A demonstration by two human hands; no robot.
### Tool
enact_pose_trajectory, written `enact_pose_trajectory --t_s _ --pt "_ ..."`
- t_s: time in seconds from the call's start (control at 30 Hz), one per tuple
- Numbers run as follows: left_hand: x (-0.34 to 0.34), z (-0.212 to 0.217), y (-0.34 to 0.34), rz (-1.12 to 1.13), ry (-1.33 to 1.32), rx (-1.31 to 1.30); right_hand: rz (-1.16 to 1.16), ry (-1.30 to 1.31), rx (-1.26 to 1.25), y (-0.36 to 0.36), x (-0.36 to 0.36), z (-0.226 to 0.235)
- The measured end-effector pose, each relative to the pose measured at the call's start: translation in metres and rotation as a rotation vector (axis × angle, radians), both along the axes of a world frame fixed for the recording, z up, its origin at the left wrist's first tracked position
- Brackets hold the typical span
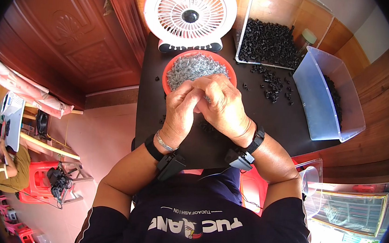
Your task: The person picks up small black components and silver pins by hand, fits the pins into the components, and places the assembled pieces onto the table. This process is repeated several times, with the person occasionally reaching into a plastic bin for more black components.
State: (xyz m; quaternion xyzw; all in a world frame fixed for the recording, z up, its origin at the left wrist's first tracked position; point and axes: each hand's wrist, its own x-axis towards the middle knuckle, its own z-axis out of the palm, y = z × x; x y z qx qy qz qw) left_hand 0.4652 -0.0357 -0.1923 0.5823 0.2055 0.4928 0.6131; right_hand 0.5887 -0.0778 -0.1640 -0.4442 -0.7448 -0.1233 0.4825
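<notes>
Both hands meet just over the counter's near edge: my left hand (180,113) and right hand (221,106) are curled together, fingertips pinched on something too small to make out. They work on a black counter (288,123) beside a dark wooden door (66,39) and pink floor (95,130). At the far edge, under a white fan (190,14), a red bowl (169,70) brims with small grey parts (191,67), touching my fingers.
</notes>
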Motion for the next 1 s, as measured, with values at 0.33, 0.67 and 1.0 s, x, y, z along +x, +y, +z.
enact_pose_trajectory --t_s 0.33,0.67,1.0 --pt "-0.006 0.002 0.002 -0.065 -0.025 -0.010 0.020 0.075 -0.099 -0.005 0.001 0.009" --pt "-0.007 0.000 0.003 -0.102 -0.059 -0.092 -0.101 -0.055 -0.132 -0.004 0.010 0.006" --pt "-0.003 0.002 0.010 -0.072 0.138 -0.058 -0.135 -0.100 -0.256 -0.002 0.012 0.001"
